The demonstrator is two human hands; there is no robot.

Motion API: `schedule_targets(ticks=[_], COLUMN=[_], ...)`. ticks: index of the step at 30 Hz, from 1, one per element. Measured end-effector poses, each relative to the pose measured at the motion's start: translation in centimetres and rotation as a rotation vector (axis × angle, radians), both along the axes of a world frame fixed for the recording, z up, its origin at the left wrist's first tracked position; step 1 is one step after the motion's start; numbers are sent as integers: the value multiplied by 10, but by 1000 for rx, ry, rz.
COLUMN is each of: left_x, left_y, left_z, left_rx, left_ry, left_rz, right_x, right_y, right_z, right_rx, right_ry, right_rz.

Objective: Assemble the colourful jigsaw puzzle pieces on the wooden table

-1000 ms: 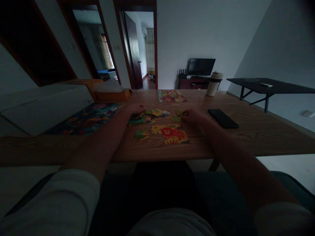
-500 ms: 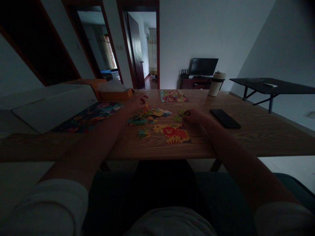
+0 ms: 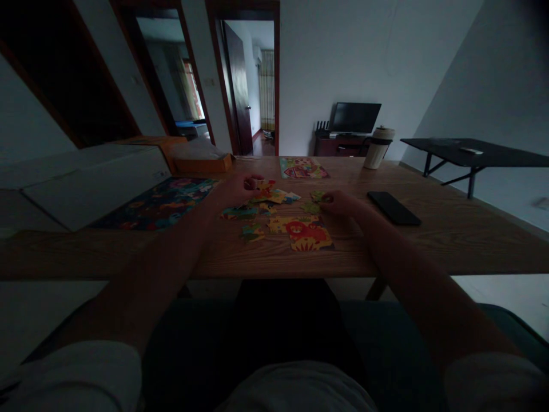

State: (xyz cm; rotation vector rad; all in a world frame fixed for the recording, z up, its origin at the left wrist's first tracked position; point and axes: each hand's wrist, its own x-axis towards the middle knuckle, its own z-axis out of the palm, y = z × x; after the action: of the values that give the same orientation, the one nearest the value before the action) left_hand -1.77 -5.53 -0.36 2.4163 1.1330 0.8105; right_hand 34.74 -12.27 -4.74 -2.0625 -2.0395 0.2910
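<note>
My left hand (image 3: 238, 190) is over the loose pile of jigsaw pieces (image 3: 274, 197). Its curled fingers grip the edge of a red-orange puzzle piece (image 3: 266, 186). To the right of the pile, my right hand (image 3: 339, 203) rests low on the table, fingers pinched on a green puzzle piece (image 3: 316, 198). Nearer to me lies a joined section with red lions on yellow (image 3: 309, 232). Left of that section sits a small green and yellow piece (image 3: 252, 232). A dark green strip of pieces (image 3: 238, 213) lies partly beside my left wrist.
A colourful picture sheet (image 3: 303, 167) lies at the wooden table's (image 3: 454, 234) far side. On the right are a black phone (image 3: 393, 207) and a cream tumbler (image 3: 378, 150). A dark picture board (image 3: 158, 206), a white box (image 3: 94, 186) and an orange box (image 3: 203, 164) occupy the left.
My left hand has come down and slightly nearer, and the red-orange piece at its fingers has shifted right over the pile. My right hand stays almost where it was.
</note>
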Motion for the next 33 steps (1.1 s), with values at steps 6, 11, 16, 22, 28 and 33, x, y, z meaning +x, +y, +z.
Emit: schedule_targets(ticks=[6, 11, 16, 22, 28, 33], left_x=[-33, -48, -48, -40, -34, -30], left_y=[17, 26, 25, 20, 16, 10], left_z=[-6, -7, -12, -14, -22, -22], left_rx=[-34, -102, -194, -207, -110, -72], left_ry=[-64, 88, 315, 298, 239, 344], left_rz=[369, 509, 464, 362, 177, 72], right_x=[-2, -5, -9, 0, 5, 11], right_y=[-1, -2, 3, 5, 5, 10], right_z=[0, -2, -6, -9, -4, -1], right_rx=[62, 209, 237, 171, 237, 402], right_ry=[-28, -56, -13, 99, 252, 378], right_rz=[-52, -57, 7, 49, 38, -98])
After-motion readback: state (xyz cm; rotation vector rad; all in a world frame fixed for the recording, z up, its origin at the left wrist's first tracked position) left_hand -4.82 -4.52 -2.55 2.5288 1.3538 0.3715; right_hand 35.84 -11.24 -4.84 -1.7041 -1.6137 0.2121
